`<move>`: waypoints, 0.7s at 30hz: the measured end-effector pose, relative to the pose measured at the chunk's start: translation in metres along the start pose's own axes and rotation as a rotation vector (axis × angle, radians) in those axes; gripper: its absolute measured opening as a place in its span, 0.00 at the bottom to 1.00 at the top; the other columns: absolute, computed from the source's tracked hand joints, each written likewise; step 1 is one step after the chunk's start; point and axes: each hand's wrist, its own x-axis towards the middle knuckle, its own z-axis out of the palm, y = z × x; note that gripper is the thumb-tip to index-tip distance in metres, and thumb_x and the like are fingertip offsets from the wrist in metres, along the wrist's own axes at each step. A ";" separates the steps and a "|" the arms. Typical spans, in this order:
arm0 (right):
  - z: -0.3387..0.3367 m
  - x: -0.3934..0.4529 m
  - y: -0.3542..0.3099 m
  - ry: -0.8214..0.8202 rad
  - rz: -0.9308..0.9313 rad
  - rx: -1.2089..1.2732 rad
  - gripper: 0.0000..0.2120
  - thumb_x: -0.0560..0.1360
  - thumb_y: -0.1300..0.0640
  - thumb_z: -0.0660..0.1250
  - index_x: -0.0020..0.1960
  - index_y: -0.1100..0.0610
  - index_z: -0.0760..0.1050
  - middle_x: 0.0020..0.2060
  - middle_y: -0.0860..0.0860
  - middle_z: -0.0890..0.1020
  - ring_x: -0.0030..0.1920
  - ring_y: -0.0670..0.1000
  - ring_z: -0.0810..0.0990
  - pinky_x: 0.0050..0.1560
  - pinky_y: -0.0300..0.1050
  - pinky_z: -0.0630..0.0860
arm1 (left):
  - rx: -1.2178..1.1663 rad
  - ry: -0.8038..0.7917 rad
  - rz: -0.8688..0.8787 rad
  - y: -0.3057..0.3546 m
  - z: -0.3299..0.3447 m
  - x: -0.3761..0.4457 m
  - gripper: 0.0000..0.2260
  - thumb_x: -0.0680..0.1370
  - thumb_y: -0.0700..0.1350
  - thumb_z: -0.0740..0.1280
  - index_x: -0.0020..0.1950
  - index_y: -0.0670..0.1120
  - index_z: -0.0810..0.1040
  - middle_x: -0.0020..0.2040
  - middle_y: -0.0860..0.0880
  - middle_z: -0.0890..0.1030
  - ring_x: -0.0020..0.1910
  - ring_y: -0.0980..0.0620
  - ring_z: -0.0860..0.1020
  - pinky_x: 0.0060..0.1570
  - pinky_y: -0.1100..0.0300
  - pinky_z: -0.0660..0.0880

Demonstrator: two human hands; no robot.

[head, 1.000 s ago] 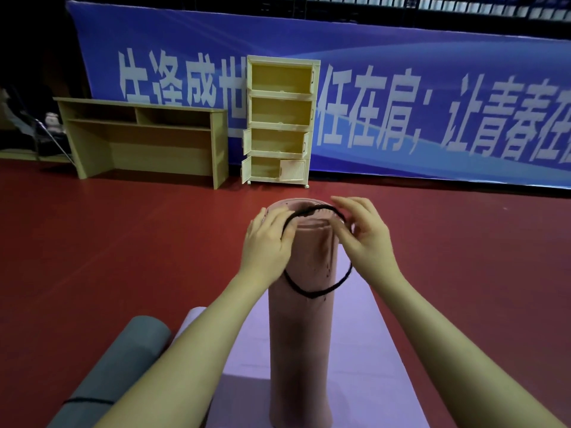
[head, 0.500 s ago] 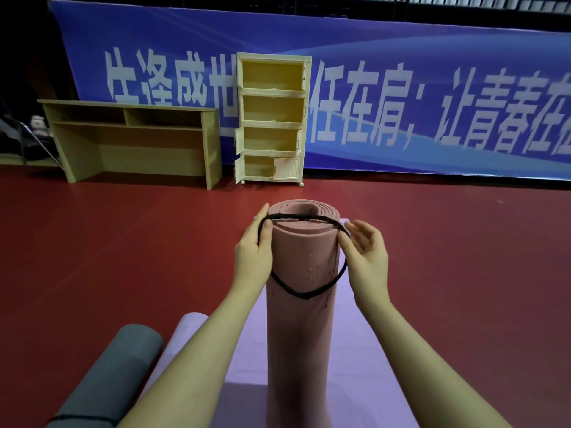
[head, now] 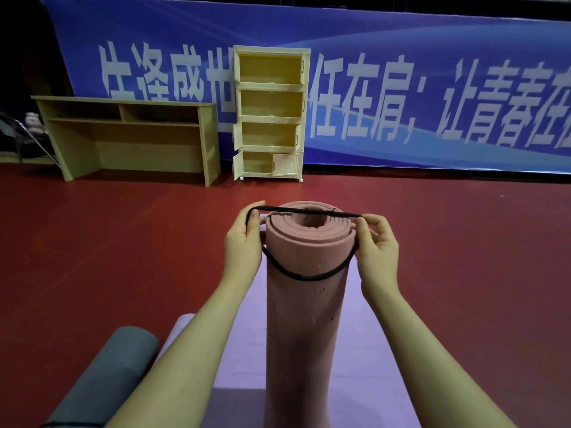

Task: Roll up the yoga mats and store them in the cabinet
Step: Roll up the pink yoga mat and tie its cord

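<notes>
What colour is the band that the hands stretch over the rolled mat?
Black. The band shows best in the head view, against the pink rolled mat.

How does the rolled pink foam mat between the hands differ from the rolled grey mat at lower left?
The rolled pink foam mat stands upright, held between the left hand and right hand; the rolled grey mat lies on the red floor, untouched. The pink mat's black elastic loop is stretched across its top end, not yet seated; the grey mat already has a dark band round its near end. Both are rolled.
</notes>
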 end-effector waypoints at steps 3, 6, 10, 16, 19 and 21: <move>-0.002 0.006 0.001 0.030 0.073 0.004 0.08 0.81 0.60 0.60 0.43 0.54 0.73 0.31 0.44 0.76 0.28 0.38 0.71 0.31 0.33 0.68 | -0.011 0.003 -0.041 0.002 0.007 0.004 0.11 0.84 0.45 0.55 0.57 0.49 0.76 0.42 0.50 0.82 0.34 0.63 0.79 0.33 0.71 0.73; -0.007 0.012 0.000 -0.001 0.098 0.034 0.05 0.82 0.59 0.58 0.47 0.58 0.70 0.25 0.42 0.75 0.25 0.40 0.70 0.27 0.33 0.69 | 0.059 0.037 -0.020 0.007 0.008 0.009 0.11 0.84 0.46 0.55 0.54 0.45 0.77 0.37 0.50 0.79 0.29 0.64 0.75 0.29 0.72 0.69; -0.008 0.016 -0.006 -0.002 0.066 0.007 0.04 0.82 0.59 0.57 0.51 0.60 0.69 0.23 0.44 0.77 0.25 0.41 0.70 0.27 0.33 0.68 | 0.018 0.042 -0.109 0.011 0.009 0.017 0.11 0.84 0.46 0.55 0.49 0.43 0.74 0.26 0.54 0.75 0.22 0.63 0.70 0.24 0.70 0.66; -0.001 0.022 0.006 0.059 0.292 0.124 0.05 0.81 0.59 0.59 0.49 0.58 0.71 0.30 0.47 0.78 0.28 0.44 0.72 0.30 0.38 0.69 | -0.031 0.057 -0.355 0.007 0.012 0.028 0.14 0.83 0.46 0.57 0.39 0.45 0.74 0.28 0.49 0.73 0.17 0.60 0.66 0.18 0.71 0.62; 0.001 0.027 0.020 0.060 0.424 0.196 0.07 0.81 0.60 0.61 0.44 0.57 0.71 0.31 0.51 0.74 0.29 0.47 0.67 0.30 0.40 0.65 | -0.119 0.056 -0.443 0.000 0.012 0.031 0.14 0.83 0.47 0.57 0.40 0.47 0.75 0.29 0.50 0.77 0.20 0.58 0.71 0.20 0.69 0.66; 0.001 0.031 0.026 0.066 0.448 0.243 0.08 0.81 0.61 0.60 0.42 0.57 0.71 0.29 0.50 0.71 0.26 0.46 0.64 0.26 0.36 0.64 | -0.177 0.044 -0.452 -0.005 0.012 0.031 0.13 0.83 0.46 0.57 0.42 0.46 0.76 0.30 0.50 0.80 0.22 0.58 0.75 0.21 0.68 0.69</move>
